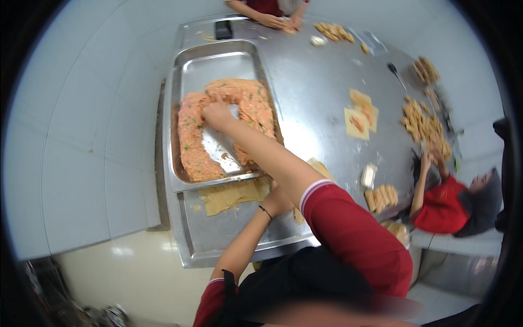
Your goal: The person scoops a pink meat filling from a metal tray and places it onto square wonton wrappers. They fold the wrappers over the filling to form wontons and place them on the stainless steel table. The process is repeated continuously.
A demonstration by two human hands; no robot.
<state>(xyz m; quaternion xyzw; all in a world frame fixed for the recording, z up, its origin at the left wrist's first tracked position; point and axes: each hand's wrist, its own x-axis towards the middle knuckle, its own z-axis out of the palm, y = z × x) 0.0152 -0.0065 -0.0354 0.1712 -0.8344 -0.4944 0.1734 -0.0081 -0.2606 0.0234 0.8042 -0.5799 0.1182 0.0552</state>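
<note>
A deep steel tray holds pink-orange minced filling flecked with green, heaped along its sides and far part. My right hand reaches into this tray, its fingers curled into the filling and their tips hidden there. Below my right forearm, my left hand is at the tray's near edge; the forearm covers its fingers. Thin yellowish wrapper sheets lie beside it, against the tray's near side. More wrapper shows past my right forearm.
On the steel table, wrappers with filling lie right of centre. Rolled pieces sit near a white block. A co-worker in red works at right by piled rolls; another person's hands are at the far edge.
</note>
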